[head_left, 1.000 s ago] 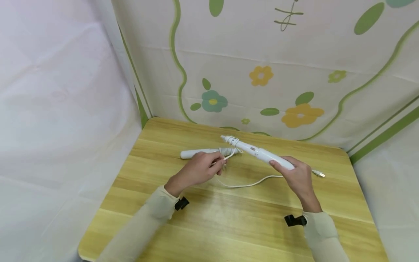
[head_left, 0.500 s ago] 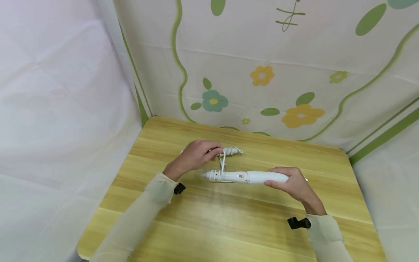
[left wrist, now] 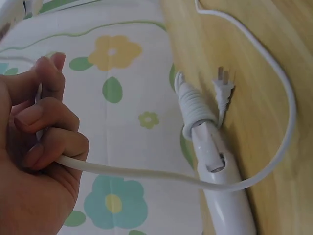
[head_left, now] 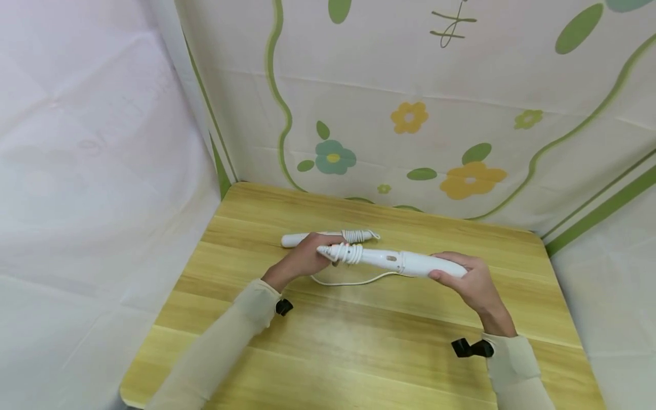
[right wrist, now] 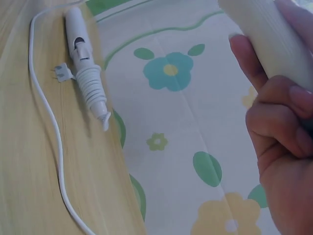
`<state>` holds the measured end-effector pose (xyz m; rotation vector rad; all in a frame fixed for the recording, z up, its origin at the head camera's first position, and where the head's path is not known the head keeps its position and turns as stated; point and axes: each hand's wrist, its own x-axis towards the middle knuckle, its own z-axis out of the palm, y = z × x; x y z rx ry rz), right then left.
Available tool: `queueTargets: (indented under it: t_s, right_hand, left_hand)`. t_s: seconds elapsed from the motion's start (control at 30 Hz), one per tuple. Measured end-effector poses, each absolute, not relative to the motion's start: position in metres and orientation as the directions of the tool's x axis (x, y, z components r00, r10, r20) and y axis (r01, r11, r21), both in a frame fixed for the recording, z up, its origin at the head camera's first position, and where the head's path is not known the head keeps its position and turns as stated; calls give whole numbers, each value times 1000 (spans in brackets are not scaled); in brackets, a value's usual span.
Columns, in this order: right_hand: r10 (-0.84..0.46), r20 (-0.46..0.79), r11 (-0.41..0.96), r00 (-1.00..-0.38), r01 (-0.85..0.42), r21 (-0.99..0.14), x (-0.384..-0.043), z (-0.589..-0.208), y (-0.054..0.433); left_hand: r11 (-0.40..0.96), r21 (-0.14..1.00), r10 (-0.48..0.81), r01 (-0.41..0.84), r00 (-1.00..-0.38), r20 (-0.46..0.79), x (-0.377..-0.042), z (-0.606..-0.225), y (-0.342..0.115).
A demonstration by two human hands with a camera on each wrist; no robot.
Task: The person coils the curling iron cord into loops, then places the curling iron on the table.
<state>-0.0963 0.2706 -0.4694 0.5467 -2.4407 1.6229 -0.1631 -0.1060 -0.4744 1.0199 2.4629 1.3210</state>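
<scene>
My right hand [head_left: 475, 282] grips the thick end of a white wand-shaped electric appliance [head_left: 417, 263], held over the table with its narrow end toward the left. Several turns of white cord [head_left: 351, 254] wrap that narrow end, and a small switch shows mid-body. Beside the wrapped end, my left hand [head_left: 304, 256] curls its fingers round the same cord [left wrist: 127, 172], whose loose part sags toward the table. In the right wrist view, fingers wrap the white handle [right wrist: 274, 41]. Behind my left hand lies a second white wand-shaped appliance [head_left: 294, 241].
The second appliance has its own cord [left wrist: 195, 105] wound in a tight coil, with a two-pin plug [left wrist: 223, 89] sticking out. A wood-grain table [head_left: 338, 341] carries everything. Flower-printed cloth [head_left: 359, 114] hangs along its back edge, and white cloth [head_left: 92, 171] at the left.
The held appliance has swung from slanted to nearly level, dipped toward me, then risen slightly. My left hand has carried the cord up over the narrow end and down behind it.
</scene>
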Motion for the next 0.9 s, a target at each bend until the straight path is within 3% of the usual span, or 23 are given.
queueTargets:
  t_s: [0.13,0.23,0.6,0.9]
  right_hand:
    - [-95,315,390,-944,-326,-861,-101,-468,270]
    - [-44,293,420,-955,-283,-862,-103,-468,268]
    - [-18,256,461,-967,-235,-856,-107,-477,266]
    - [128,272,530,-954,-166,-831,-109,-481,266]
  left_hand:
    - [372,833,596,410,-793,124,-155,-476,-100]
    - [378,827,589,416,-797,132,-149,-474,-95]
    - [422,781,585,461,-796,154,-136,-472,-88]
    - [394,808,579,438,-801,152,-133,-476,-84]
